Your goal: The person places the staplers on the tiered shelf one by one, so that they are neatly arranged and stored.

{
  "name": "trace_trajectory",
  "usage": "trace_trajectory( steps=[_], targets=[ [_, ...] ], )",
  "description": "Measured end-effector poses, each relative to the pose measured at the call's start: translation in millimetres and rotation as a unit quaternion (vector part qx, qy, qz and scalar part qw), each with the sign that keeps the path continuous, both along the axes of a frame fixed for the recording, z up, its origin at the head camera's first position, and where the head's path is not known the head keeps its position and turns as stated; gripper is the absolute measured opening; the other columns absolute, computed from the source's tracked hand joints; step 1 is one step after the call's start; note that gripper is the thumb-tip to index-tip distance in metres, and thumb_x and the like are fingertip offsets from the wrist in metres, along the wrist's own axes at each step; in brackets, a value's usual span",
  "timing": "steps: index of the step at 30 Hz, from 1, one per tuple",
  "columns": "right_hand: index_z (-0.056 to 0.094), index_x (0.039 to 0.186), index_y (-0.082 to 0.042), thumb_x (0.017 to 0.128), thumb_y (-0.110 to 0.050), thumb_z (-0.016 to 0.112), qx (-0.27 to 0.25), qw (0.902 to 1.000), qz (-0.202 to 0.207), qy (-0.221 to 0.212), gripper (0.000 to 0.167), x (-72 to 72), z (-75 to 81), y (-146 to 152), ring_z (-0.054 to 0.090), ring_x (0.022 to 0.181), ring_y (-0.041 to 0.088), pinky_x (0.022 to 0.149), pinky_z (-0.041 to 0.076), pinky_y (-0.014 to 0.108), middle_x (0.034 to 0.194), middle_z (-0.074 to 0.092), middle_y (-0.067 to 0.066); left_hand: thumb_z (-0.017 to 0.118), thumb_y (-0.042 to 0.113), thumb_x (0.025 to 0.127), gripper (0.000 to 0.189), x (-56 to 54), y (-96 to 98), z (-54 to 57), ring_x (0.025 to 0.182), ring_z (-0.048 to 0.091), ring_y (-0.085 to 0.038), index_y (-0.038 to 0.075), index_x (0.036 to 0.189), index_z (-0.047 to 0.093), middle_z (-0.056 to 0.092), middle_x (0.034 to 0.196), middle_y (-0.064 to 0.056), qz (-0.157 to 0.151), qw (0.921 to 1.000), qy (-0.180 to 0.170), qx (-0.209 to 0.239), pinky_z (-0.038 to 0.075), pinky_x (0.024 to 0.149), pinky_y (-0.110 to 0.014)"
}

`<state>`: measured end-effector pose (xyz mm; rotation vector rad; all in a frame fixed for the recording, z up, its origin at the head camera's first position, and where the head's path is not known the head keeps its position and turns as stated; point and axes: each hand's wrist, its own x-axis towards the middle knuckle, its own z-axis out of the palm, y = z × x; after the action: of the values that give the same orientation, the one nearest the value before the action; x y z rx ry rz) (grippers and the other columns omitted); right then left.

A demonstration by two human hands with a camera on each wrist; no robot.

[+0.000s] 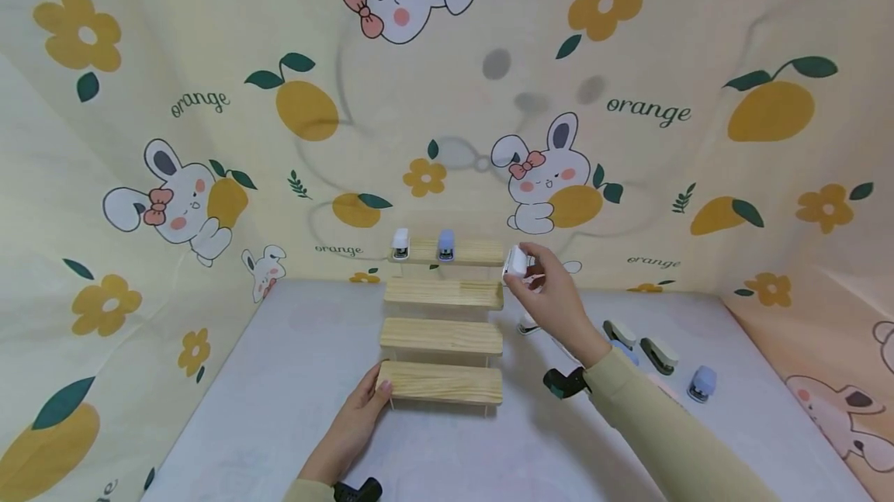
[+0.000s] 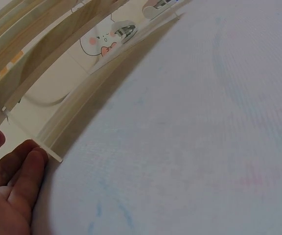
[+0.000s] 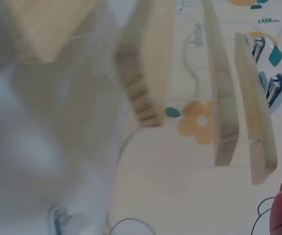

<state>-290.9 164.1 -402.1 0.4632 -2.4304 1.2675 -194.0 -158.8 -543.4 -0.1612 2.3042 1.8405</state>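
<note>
The right hand (image 1: 556, 302) pinches what seems a white stapler (image 1: 515, 261) while the left hand (image 1: 358, 413) grips the lowest wooden shelf (image 1: 447, 383).

Pale honey wood grain streaks along every tier of the shelf (image 1: 441, 382), and there's a white stapler (image 1: 400, 243) at its eleven o'clock, a periwinkle blue stapler (image 1: 445, 243) at twelve, and clean white again on the held stapler (image 1: 515, 261) at two! Out at three o'clock it's pale tops over dark bases on the paired staplers (image 1: 659, 353), while the cream backdrop (image 1: 433, 83) blazes with orange flowers and fruit, green leaves and white rabbits in pink bows!
</note>
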Motion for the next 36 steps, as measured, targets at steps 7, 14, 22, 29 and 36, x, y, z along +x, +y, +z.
trace_trajectory(
  steps=[7,14,22,29,36],
  targets=[
    [0.044,0.139,-0.008,0.092,-0.033,0.068,-0.012,0.9998,0.017,-0.001,0.059,-25.6,12.2,-16,0.056,0.098,0.021,0.079,0.051,0.035,0.123,0.055,0.009,0.052,0.057,0.093,0.076,-0.2,-0.9,-0.7,0.144,0.016,-0.033,0.017,0.153,0.029,0.028,0.156,-0.011,-0.001,0.9999,0.006,0.01,0.014,0.114,-0.054],
    [0.048,0.136,-0.006,0.092,-0.034,0.068,0.011,0.9994,0.03,-0.013,0.056,-43.6,15.7,-24,0.053,0.103,0.024,0.087,0.047,0.04,0.12,0.057,0.007,0.052,0.058,0.092,0.077,0.2,-2.0,-3.6,0.144,0.016,-0.034,0.017,0.153,0.03,0.028,0.156,-0.012,0.0,0.9999,0.005,0.012,0.013,0.114,-0.055],
    [0.049,0.138,-0.007,0.091,-0.038,0.068,0.039,0.9975,0.048,-0.034,0.06,-55.2,11.6,-22,0.05,0.116,0.024,0.097,0.043,0.051,0.126,0.057,0.008,0.052,0.058,0.092,0.077,-1.2,-2.7,-3.0,0.144,0.019,-0.033,0.017,0.152,0.03,0.029,0.156,-0.013,-0.002,0.9999,0.006,0.011,0.015,0.114,-0.054],
    [0.035,0.148,-0.008,0.091,-0.037,0.068,0.058,0.9953,0.057,-0.052,0.071,-57.8,7.0,-21,0.047,0.123,0.025,0.1,0.041,0.052,0.131,0.055,0.01,0.052,0.058,0.092,0.076,-1.2,-3.3,-1.6,0.144,0.018,-0.033,0.017,0.153,0.029,0.028,0.156,-0.012,-0.002,0.9999,0.006,0.011,0.015,0.114,-0.055],
    [0.033,0.149,-0.009,0.092,-0.04,0.066,0.049,0.9959,0.054,-0.054,0.074,-62.7,1.3,-24,0.048,0.119,0.023,0.095,0.043,0.048,0.127,0.054,0.008,0.051,0.061,0.091,0.078,-3.9,-5.4,-5.7,0.144,0.018,-0.033,0.019,0.153,0.03,0.028,0.156,-0.011,-0.003,1.0,0.008,0.004,0.014,0.114,-0.055]
  ],
)
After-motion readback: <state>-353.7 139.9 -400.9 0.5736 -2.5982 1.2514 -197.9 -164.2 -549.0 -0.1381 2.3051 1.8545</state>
